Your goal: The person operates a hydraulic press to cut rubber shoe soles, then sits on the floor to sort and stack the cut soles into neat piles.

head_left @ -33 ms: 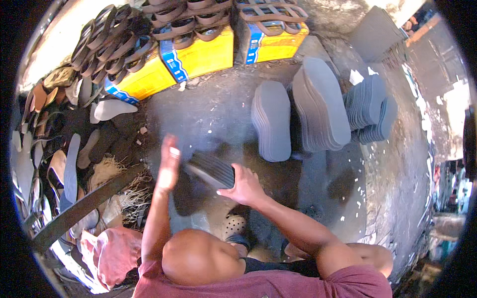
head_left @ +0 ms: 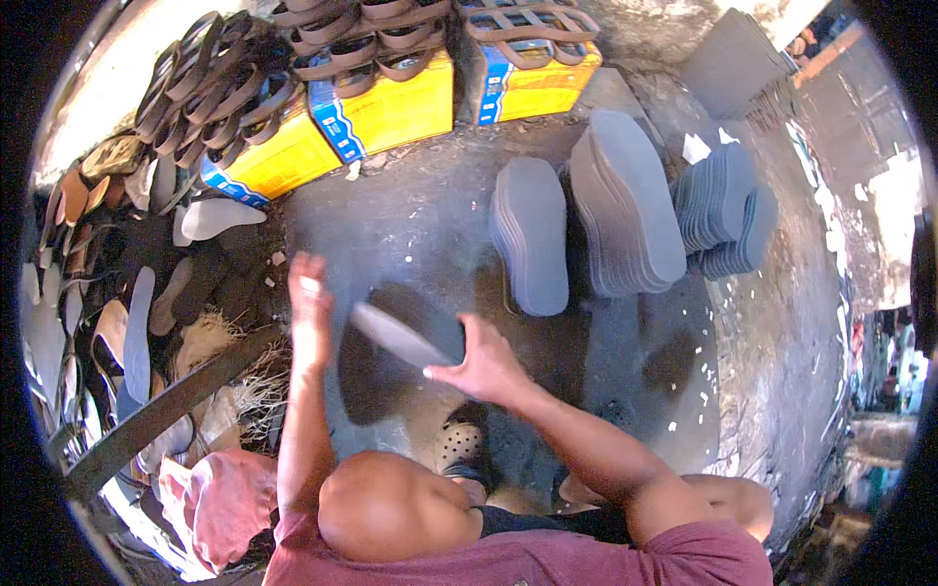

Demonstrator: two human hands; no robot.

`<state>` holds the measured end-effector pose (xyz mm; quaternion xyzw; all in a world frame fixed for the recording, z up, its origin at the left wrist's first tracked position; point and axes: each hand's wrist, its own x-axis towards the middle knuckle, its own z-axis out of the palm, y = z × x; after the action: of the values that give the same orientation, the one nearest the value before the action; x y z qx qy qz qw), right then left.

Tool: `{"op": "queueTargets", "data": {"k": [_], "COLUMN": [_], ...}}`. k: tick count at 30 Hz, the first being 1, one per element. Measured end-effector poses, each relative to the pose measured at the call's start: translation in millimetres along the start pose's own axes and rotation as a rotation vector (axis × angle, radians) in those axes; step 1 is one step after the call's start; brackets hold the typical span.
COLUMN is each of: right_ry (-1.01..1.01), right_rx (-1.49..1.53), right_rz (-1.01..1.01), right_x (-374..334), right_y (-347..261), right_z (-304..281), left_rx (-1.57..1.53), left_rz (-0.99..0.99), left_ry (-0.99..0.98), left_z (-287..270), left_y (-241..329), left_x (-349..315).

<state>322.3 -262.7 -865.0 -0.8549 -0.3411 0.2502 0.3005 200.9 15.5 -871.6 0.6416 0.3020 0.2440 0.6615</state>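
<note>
My right hand (head_left: 491,363) grips a small stack of grey shoe soles (head_left: 401,333) by its near end, thumb on the near side and fingers over the far side. The stack hangs tilted over the dark floor, and blur hides its separate layers. To its left, apart from it, my left hand (head_left: 311,308) is raised with the fingers stretched out and nothing in it. A pale band shows on one of its fingers. Beyond my right hand stand a shorter pile of soles (head_left: 535,234) and a taller pile of soles (head_left: 635,205).
More soles (head_left: 718,200) lean in dark piles at the right. Yellow and blue boxes (head_left: 391,107) at the back carry brown sandal straps (head_left: 376,39). Loose sole pieces (head_left: 139,322) litter the left side, near a dark bar (head_left: 176,405) and a reddish cloth (head_left: 223,503).
My left hand has moved left and slightly away from the soles. The stack in my right hand has turned, its ridged side no longer showing. The view has shifted slightly.
</note>
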Motion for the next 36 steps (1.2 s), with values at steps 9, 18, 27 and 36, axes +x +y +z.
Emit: {"op": "queueTargets", "data": {"k": [9, 18, 27, 36], "right_ry": [0.158, 0.278, 0.267, 0.292], "right_rx": [0.858, 1.665, 1.294, 0.502], "right_rz": [0.373, 0.383, 0.566, 0.413], "right_x": [62.1, 60.0, 113.7, 119.7], "right_y": [17.2, 57.8, 143.9, 101.8], "right_z": [-186.0, -132.5, -48.0, -23.5], "left_rx": [0.295, 0.730, 0.736, 0.616], "left_rz": [0.165, 0.847, 0.763, -0.014], "left_ry": [-0.151, -0.652, -0.487, 0.135], "left_z": [117.6, 230.6, 221.2, 63.1], "left_y": [79.4, 91.6, 107.1, 13.0], "left_x": [17.9, 19.1, 6.9, 8.3]}}
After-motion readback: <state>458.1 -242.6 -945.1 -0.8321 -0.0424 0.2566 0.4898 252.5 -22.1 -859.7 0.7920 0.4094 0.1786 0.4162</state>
